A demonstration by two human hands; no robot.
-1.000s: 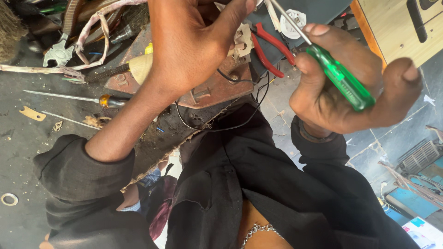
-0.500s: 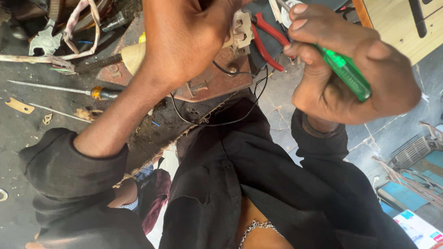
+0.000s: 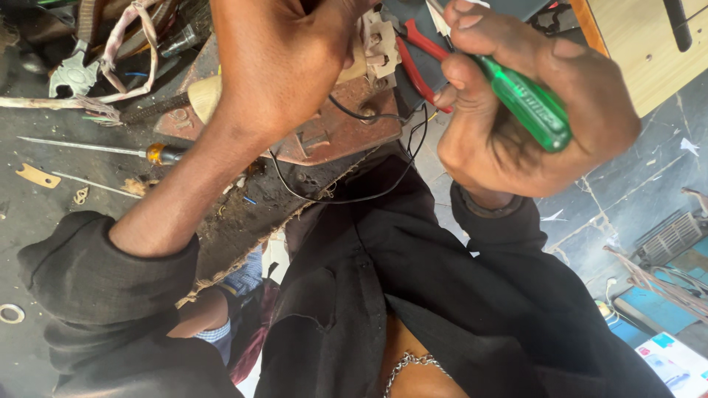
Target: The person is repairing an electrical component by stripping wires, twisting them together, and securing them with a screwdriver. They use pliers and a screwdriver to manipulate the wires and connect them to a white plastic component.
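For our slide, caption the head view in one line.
Right hand grips a green-handled screwdriver while left hand holds a cream part.

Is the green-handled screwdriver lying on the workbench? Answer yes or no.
No, the right hand grips the green-handled screwdriver above the workbench.
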